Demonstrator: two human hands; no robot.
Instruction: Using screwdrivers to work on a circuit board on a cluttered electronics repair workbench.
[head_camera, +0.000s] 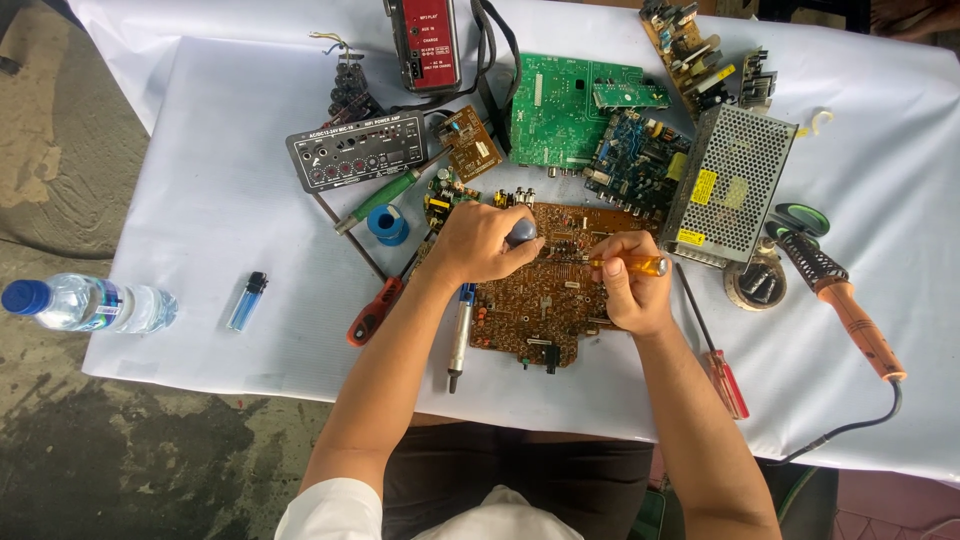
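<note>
A white sheet (200, 200) covers the work surface, and near its middle lies the brown circuit board (540, 300), the landmark for everything else. Beyond the board's far edge sit a green board (560, 110) and a darker blue one (635, 160); to its far right stands a perforated metal power supply (730, 180). Right of the board rests a soldering iron (850, 310) with an orange handle, and a red-handled screwdriver (715, 360) lies just beside the board's right edge. Left of the board are a second red-handled screwdriver (375, 310), a desoldering pump (460, 335) touching its left edge, a blue solder spool (388, 225), and further off a lighter (247, 300) and a water bottle (85, 303). The left hand (480, 245) is over the board's upper left part, fingers curled tightly around a grey-blue knob-like handle (521, 232). The right hand (630, 290) is over the upper right part, fingers pinched around an amber-handled tool (625, 265) whose tip points left across the board. To work well here, the left hand should likely brace the board steady while the right keeps its tip low and controlled, pressing lightly so it does not skid across neighbouring tracks.
</note>
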